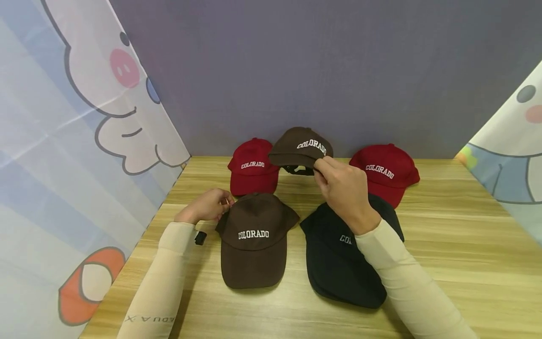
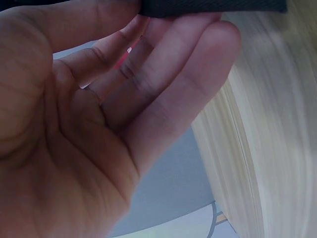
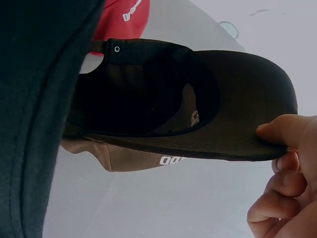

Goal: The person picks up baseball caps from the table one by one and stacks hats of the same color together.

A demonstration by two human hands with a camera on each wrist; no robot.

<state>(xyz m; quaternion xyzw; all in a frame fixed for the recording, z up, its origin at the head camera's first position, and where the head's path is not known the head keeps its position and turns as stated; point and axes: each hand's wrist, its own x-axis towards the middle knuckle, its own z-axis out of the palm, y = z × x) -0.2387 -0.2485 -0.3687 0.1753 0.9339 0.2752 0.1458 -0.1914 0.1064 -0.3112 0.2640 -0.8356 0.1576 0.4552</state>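
Red cloth makes the left red cap (image 1: 254,182) and the right red cap (image 1: 383,160) at the back of the head view. The raised brown cap (image 1: 296,146) is up between them and hides a bit of the left red one. The right hand (image 1: 345,188) pinches its brim. The near brown cap (image 1: 254,266) lies in front of the left red cap, and the left hand (image 1: 210,205) pinches its side edge. The hands are well apart. The black cap (image 1: 338,268) lies beside the near brown one and covers part of the right red one. All four lower caps are on a wooden table (image 1: 457,282), with a grey wall (image 1: 330,66) behind and cartoon sheets (image 1: 38,141) at both sides. The right sleeve (image 1: 406,273) hides most of the black cap's letters. A small black thing (image 1: 200,238) sits by the left wrist; I cannot tell what it is.

In the left wrist view, dark cloth is between the thumb and fingers, mostly cut off at the top. Wood shows on the right, and a speck of red shows between the fingers.

In the right wrist view, the thumb presses under the raised brim. The cap's inside is very dark. Big dark cloth (image 3: 34,119) blocks the left; I cannot tell which cap it is. Some red cap shows above, cut off.
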